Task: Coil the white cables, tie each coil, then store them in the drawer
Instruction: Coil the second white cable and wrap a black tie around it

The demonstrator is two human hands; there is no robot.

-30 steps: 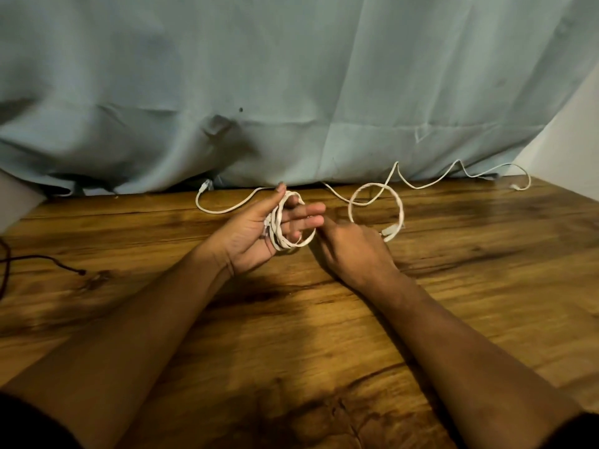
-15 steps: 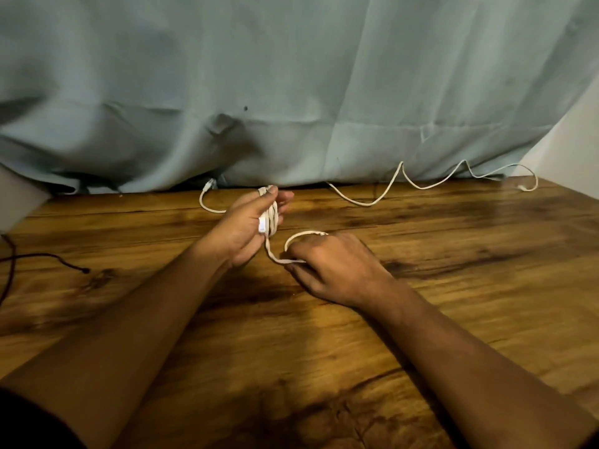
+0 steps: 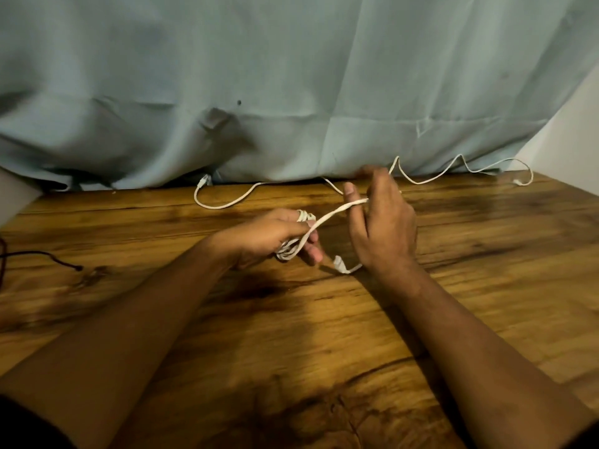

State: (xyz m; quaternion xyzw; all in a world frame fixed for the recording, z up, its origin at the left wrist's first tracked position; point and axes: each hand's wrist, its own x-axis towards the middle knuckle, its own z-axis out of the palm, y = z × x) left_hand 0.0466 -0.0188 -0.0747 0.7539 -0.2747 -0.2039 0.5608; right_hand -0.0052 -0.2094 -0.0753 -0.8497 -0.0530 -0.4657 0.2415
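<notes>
My left hand (image 3: 275,236) grips a small coil of white cable (image 3: 303,218) above the wooden table (image 3: 324,335). The coil's free end (image 3: 330,217) runs up and right to my right hand (image 3: 381,222), which pinches it. The end's plug (image 3: 342,266) hangs below that hand near the table. A second white cable (image 3: 431,179) lies loose along the far edge, snaking from the left plug (image 3: 204,181) to the right corner. No drawer is in view.
A pale blue curtain (image 3: 291,92) hangs behind the table's far edge. A dark thin cable (image 3: 48,256) lies at the left edge. A white wall (image 3: 570,134) shows at the far right.
My right hand has lifted from the table and pulled the cable's end up and to the right. My left hand has turned and closed over the coil.
</notes>
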